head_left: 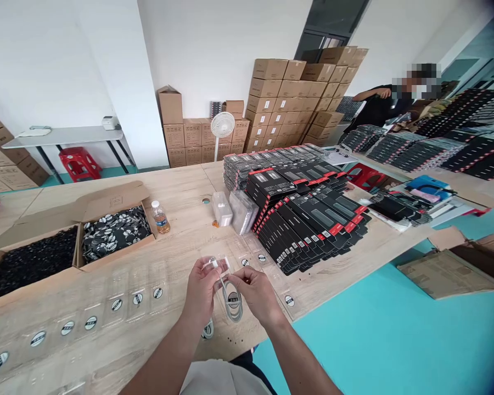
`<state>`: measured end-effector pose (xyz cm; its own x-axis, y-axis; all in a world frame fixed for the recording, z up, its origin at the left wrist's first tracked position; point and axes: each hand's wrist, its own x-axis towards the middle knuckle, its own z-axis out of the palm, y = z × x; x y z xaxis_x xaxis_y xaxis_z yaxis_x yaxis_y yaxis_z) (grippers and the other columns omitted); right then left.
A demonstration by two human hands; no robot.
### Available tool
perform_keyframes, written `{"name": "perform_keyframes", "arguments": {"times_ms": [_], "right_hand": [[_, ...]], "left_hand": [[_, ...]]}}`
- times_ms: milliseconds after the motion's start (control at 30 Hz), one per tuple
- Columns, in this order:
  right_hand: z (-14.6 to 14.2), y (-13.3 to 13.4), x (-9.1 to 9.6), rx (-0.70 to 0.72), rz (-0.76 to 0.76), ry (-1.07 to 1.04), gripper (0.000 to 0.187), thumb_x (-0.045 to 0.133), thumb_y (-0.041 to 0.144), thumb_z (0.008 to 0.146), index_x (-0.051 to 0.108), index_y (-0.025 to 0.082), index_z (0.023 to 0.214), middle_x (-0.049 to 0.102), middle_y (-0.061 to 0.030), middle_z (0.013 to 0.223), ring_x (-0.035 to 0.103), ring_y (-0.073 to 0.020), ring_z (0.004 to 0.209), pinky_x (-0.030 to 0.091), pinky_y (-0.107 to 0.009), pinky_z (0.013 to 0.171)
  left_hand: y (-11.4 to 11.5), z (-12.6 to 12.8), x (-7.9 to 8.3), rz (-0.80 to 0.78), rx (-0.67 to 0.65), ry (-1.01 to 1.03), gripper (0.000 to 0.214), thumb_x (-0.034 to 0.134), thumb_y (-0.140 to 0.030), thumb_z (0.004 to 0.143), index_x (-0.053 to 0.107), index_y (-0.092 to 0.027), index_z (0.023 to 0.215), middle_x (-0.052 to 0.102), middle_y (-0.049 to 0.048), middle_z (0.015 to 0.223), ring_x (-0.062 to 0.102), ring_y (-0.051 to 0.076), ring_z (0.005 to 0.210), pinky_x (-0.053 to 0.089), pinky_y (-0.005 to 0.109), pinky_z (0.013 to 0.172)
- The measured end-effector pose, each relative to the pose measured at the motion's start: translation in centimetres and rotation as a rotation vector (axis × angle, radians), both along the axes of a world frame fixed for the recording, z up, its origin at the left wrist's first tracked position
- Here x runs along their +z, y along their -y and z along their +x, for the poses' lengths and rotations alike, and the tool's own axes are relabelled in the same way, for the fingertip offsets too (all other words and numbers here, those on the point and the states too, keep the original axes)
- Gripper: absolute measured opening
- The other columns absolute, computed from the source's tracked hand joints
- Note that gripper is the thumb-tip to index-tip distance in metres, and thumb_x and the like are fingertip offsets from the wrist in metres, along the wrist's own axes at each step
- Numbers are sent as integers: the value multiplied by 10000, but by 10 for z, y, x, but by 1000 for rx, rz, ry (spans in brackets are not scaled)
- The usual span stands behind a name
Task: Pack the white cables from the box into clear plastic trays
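The white cable [233,303] is wound in a long narrow loop, and a round black and white sticker holds the loop together. It stands almost upright on the wooden table, and its small white plug is up in the left hand [201,288], near the right hand [255,293]. A second white cable [208,329] lies coiled on the table, partly hidden behind the left arm

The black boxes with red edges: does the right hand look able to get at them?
Probably yes: the right hand is close to the black boxes, with only flat clear trays between, though it is busy at a white cable.
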<state>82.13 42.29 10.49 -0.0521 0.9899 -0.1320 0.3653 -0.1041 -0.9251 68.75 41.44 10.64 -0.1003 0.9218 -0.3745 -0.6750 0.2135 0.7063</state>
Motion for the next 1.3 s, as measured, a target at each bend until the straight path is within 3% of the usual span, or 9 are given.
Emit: {"name": "perform_keyframes", "arguments": {"times_ms": [100,333,567,667,767,933,1033,1167,1300], "right_hand": [[-2,0,-1,-23,6,13,217,674,369,704,617,192,592,594,3,604,528,-149,605,404,-256,569],[-1,4,5,0,-27,75,210,660,307,681,555,192,540,576,21,573,507,-127,558,371,-240,521],[0,9,4,11,-47,147,227,655,306,682,543,196,518,568,25,554,504,-131,556,358,-247,527],[2,17,3,33,18,219,68,647,271,700,668,209,682,624,-4,683,544,-156,623,400,-264,570],[11,31,0,71,110,244,263,654,223,702,699,279,955,653,-30,909,587,-185,744,469,-300,673],[30,51,-13,97,164,168,284,624,354,811,693,322,1085,554,-67,1282,517,-267,1184,447,-407,976],[33,56,-24,148,131,70,339,536,419,878,658,308,1174,531,-84,1328,498,-268,1226,480,-394,954],[25,58,-37,9,124,-25,353,476,449,903,673,277,1141,524,-110,1320,515,-265,1194,537,-352,834],[18,62,-41,-41,39,-239,390,615,461,823,642,290,1172,472,-94,1376,504,-270,1198,531,-367,866]], "left_hand": [[0,2,-4,-19,-26,14,393,789,-235,581,628,-183,936,721,68,854,669,201,806,496,318,734],[2,10,-11,-31,-78,-20,245,785,-230,565,665,-139,759,702,61,758,659,193,735,486,295,700],[3,19,-21,-43,-32,-111,276,809,-329,575,656,-149,718,627,-2,617,592,133,591,443,246,575],[0,16,-24,-60,7,-60,290,810,-329,577,651,-145,735,626,2,636,598,133,596,467,252,578],[-4,9,-24,-101,62,11,279,815,-306,584,640,-154,738,621,-6,641,604,130,600,518,288,642],[-7,6,-25,-138,86,108,234,814,-243,614,620,-162,716,619,-8,665,605,115,611,557,326,726],[-6,9,-28,-150,53,135,234,808,-252,631,609,-164,718,613,-9,669,599,112,601,554,301,667],[-5,11,-30,-133,6,148,255,813,-262,622,601,-161,722,601,-13,657,581,106,579,531,277,616],[-6,9,-30,-109,29,149,274,819,-266,604,593,-166,722,597,-16,656,584,113,588,517,273,606]]}}
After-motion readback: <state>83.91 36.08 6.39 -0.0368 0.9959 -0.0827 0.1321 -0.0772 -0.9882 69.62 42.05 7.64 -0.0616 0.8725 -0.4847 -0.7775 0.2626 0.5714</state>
